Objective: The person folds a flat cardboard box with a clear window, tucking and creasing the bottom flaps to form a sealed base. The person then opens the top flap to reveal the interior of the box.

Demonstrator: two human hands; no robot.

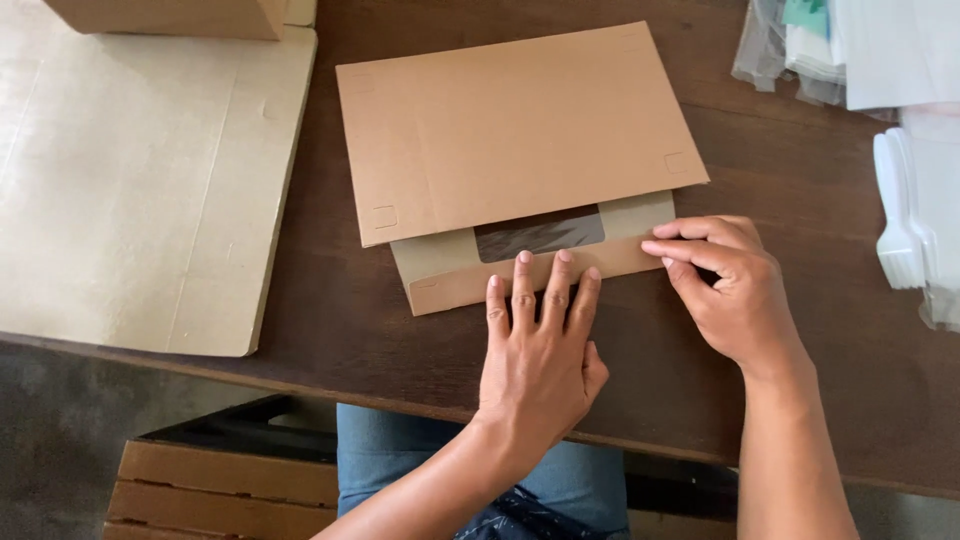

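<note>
Hands work at the near flap of a flat brown cardboard mailer (520,130) lying on the dark wooden table (800,330). Left hand (540,350), fully open, presses fingers flat on the flap to steady it. Right hand (730,290), partly curled, pinches the flap's right end.

A mailer (520,130) is lying at the middle of the tabletop (800,180), its flap (450,280) sticking out along the near edge. The left hand (540,345) is pressing flat on the flap, the right hand (730,285) touching the flap's right end. A cardboard sheet (140,180) is lying to the left, a box (170,15) sitting on its far edge. Bags (790,50) are lying far right, plastic forks (900,210) nearer.
</note>
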